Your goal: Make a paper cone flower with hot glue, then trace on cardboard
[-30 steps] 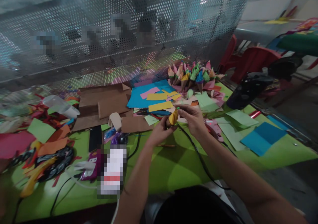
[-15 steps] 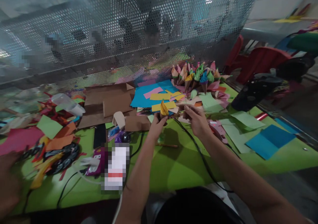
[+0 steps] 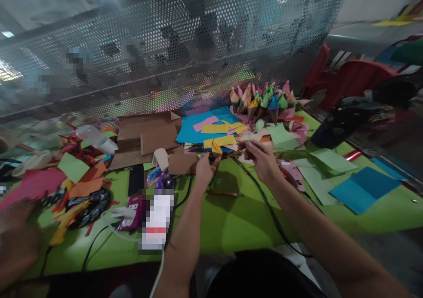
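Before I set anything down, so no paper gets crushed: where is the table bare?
Bare green tabletop shows between the left forearm and black cable, in front of the stick, and between the right forearm and front-right blue paper. Crowded: left, with orange paper, a yellow tool and another person's hand; back, with paper cones.

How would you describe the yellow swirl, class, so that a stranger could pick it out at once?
Start at the bright green table and find the camera wearer's left hand, near the middle of the view. The yellow swirl rises from its fingers. Unlike the flat yellow strips lying just beyond, it is twisted, tapers upward and is held.
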A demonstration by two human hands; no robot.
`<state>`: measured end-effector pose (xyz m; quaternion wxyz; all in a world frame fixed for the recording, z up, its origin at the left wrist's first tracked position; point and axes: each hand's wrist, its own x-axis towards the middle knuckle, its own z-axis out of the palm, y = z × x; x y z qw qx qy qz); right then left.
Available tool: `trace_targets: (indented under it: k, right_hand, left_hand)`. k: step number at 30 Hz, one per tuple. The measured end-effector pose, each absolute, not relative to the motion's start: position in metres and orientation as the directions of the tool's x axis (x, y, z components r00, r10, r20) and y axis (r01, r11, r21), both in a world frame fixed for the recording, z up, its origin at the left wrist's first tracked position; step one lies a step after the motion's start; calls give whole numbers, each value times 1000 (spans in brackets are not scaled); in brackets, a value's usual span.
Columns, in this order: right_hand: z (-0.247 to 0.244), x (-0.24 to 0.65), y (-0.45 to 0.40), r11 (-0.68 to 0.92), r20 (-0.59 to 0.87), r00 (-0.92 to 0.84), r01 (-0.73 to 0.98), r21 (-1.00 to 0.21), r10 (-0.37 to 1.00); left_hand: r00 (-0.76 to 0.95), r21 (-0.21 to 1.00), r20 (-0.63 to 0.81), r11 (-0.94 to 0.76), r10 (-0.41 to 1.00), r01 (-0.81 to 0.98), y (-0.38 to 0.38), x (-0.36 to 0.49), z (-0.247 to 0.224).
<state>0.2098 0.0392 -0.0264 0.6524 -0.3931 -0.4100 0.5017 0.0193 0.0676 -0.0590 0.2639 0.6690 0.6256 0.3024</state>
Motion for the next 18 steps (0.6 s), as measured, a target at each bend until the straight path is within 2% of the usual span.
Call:
trace_targets:
  k: [5, 11, 15, 18]
  right_hand:
    - [-27, 209, 39, 188, 142, 159, -329, -925, 977]
    - [-30, 210, 42, 177, 140, 130, -334, -926, 982]
    - [-33, 211, 45, 177, 137, 132, -372, -911, 982]
    - [-33, 211, 47, 169, 127, 127, -409, -897, 984]
  left_hand:
    - [-62, 676, 151, -57, 987, 734, 62, 15, -47]
    - [-97, 752, 90, -4, 991, 659, 63, 7, -42]
    - [-160, 749, 191, -39, 968, 661, 61, 7, -32]
    - [-174, 851, 261, -141, 950, 507, 41, 12, -11]
